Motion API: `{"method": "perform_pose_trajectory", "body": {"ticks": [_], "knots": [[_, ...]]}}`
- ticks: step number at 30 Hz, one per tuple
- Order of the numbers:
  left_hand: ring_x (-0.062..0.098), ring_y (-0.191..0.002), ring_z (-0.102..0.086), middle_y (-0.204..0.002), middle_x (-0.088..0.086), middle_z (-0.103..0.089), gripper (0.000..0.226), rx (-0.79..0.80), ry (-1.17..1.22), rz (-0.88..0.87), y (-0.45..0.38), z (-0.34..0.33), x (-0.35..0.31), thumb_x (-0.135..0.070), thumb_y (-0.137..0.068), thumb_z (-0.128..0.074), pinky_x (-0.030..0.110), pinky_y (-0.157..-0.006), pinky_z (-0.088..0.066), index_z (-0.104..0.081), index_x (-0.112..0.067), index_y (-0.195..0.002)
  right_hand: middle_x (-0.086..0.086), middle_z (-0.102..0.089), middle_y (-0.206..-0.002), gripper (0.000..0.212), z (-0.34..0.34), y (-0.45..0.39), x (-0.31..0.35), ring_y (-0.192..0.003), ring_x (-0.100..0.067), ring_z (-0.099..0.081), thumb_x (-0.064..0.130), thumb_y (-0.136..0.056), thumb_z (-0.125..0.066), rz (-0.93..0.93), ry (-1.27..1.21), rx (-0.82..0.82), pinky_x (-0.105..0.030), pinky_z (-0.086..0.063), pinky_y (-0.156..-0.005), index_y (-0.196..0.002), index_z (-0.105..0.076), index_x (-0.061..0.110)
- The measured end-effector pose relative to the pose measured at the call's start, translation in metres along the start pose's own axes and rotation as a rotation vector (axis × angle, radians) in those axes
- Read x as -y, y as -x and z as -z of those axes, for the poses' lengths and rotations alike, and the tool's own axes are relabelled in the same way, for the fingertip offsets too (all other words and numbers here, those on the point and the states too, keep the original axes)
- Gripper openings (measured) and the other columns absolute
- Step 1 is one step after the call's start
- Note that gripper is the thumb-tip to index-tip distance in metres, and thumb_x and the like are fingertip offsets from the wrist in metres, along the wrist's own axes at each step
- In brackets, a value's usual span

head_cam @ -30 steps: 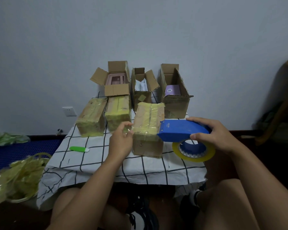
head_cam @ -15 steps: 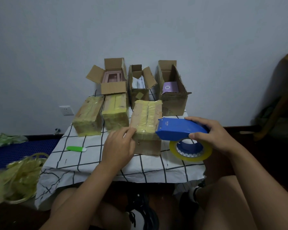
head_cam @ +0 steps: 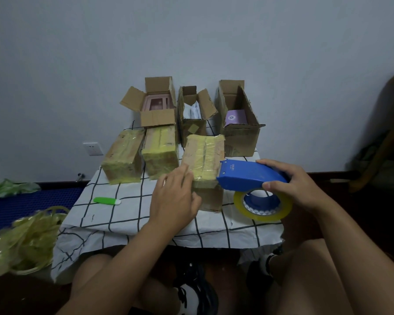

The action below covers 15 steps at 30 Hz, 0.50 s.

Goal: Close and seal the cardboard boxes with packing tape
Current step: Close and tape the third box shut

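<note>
A cardboard box wrapped in yellowish tape (head_cam: pixel 205 155) stands in the middle of the small table. My left hand (head_cam: pixel 175 198) lies against its near left corner with the fingers fairly straight, pressing the tape down. My right hand (head_cam: pixel 291 183) grips a blue tape dispenser (head_cam: pixel 248 176) with a yellow-rimmed tape roll (head_cam: pixel 263 206); its front end touches the box's right side. Two more taped boxes (head_cam: pixel 123 159) (head_cam: pixel 160 153) sit to the left. Behind them stand three open boxes (head_cam: pixel 157 105) (head_cam: pixel 192 114) (head_cam: pixel 237 123).
The table wears a white cloth with a black grid (head_cam: pixel 127 214). A green and white cutter (head_cam: pixel 106 200) lies on it at the left. A bin with crumpled yellow tape (head_cam: pixel 27 242) stands on the floor at the left. My knees are under the table's front edge.
My left hand slid from the box's left upper edge down to its near corner and flattened. The dispenser stayed at the box's right side. The view shifted slightly.
</note>
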<state>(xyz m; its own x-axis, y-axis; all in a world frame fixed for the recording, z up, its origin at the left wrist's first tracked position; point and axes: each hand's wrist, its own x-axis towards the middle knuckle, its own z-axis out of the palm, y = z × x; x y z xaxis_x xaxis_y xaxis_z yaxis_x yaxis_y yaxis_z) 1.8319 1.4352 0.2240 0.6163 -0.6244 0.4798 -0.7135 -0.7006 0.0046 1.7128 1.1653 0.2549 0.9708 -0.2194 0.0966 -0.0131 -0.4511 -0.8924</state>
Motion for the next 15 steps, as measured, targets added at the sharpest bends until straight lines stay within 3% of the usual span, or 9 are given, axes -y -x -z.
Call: {"method": "perform_pose_trajectory", "body": {"ticks": [2,7,11,15], "knots": [[0.028,-0.125,-0.052,-0.138,0.016,-0.054,0.050,-0.003,-0.004,-0.021,-0.007,0.002,-0.005,-0.034,-0.080,-0.055,0.041,-0.103,-0.039,-0.061,-0.002,-0.118,0.020,-0.057,-0.116,0.053,0.001,0.000,-0.002,-0.101,-0.011,-0.060,0.040,-0.074,-0.065,-0.005,0.005,-0.006,-0.014,-0.053,-0.068,-0.125,-0.054,0.048],[0.028,-0.110,-0.061,-0.128,0.013,-0.061,0.057,0.003,0.077,-0.187,-0.021,-0.002,-0.013,-0.026,-0.076,-0.077,0.040,-0.089,-0.053,-0.059,-0.004,-0.125,0.016,-0.058,-0.119,0.051,0.004,0.000,-0.007,-0.103,-0.012,-0.060,0.039,-0.073,-0.066,-0.005,-0.002,-0.009,-0.018,-0.050,-0.076,-0.122,-0.056,0.050],[0.026,-0.096,-0.064,-0.112,0.006,-0.067,0.045,-0.033,0.129,-0.196,-0.023,-0.013,-0.012,-0.024,-0.081,-0.079,0.036,-0.077,-0.053,-0.064,-0.012,-0.121,0.016,-0.057,-0.120,0.055,-0.001,-0.001,-0.006,-0.103,-0.008,-0.059,0.037,-0.073,-0.066,0.007,-0.036,-0.006,-0.014,-0.050,-0.072,-0.127,-0.056,0.043],[0.031,-0.095,-0.065,-0.113,0.009,-0.067,0.045,-0.053,0.075,-0.173,-0.019,-0.018,-0.014,-0.015,-0.077,-0.079,0.035,-0.066,-0.053,-0.066,-0.014,-0.120,0.018,-0.055,-0.121,0.055,0.001,0.000,-0.010,-0.104,-0.008,-0.058,0.037,-0.074,-0.067,0.027,-0.052,0.006,-0.009,-0.050,-0.071,-0.127,-0.055,0.044]]}}
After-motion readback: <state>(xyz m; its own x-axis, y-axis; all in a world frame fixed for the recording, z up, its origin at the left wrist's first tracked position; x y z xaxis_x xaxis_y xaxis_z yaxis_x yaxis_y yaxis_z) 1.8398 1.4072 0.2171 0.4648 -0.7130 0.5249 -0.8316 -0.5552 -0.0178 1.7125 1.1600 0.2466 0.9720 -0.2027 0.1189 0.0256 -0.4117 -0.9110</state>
